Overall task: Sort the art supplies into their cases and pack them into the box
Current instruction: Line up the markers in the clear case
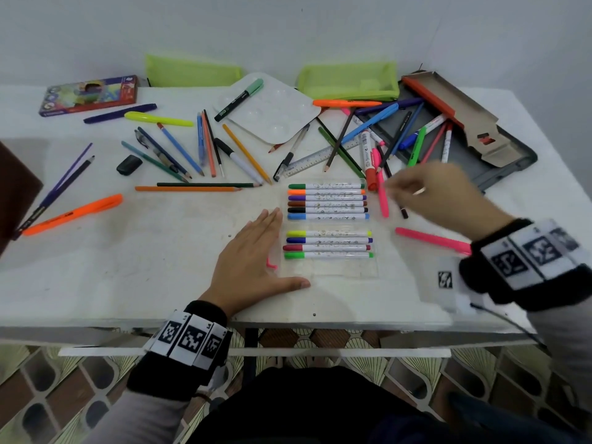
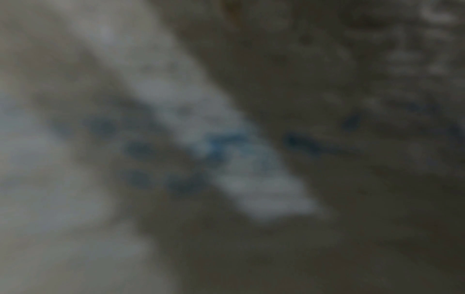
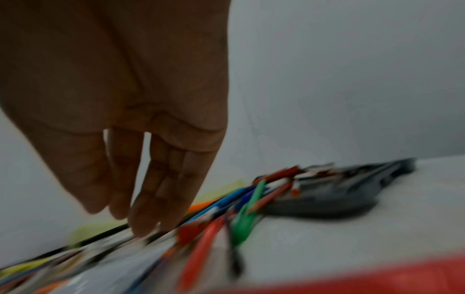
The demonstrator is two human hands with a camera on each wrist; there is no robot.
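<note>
A clear plastic marker case lies open at the middle front of the white table, with several coloured markers lined up in it. My left hand lies flat on the table, its straight fingers against the case's left edge. My right hand hovers, blurred, just right of the case beside a pink highlighter, holding nothing. In the right wrist view the right hand hangs with straight fingers above the blurred pile of pens. The left wrist view is dark and blurred.
Loose pencils and pens are strewn over the left and back. Two green mesh pouches, a pencil box and a white palette sit at the back. A grey tray holds a cardboard case.
</note>
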